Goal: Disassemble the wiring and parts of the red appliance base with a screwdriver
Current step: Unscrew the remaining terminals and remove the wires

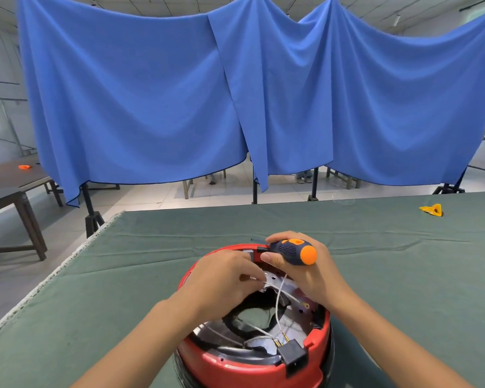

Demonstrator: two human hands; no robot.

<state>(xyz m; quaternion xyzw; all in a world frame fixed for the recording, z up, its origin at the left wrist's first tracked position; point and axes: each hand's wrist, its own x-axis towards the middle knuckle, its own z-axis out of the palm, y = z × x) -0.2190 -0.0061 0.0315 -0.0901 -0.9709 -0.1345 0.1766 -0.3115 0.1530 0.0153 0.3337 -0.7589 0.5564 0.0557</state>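
Mid-teardown inside the red base (pixel 252 365). Left hand (pixel 221 278) pinching white wires (pixel 277 298); right hand (pixel 305 264) gripping screwdriver (pixel 294 250), parked. Next, probably: free the wire gently.

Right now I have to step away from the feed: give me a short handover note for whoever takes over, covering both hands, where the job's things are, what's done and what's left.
Left hand: reaching into the red appliance base, fingers pinching a white wire near the far inner rim.
Right hand: grips the screwdriver sideways over the base's far rim; its tip is hidden.
The base sits open side up on the green table cloth, near the front edge.
Done: the inside is exposed, with loose white wires.
Left: the wires still run to the black plug socket at the near rim; the metal plate remains inside.
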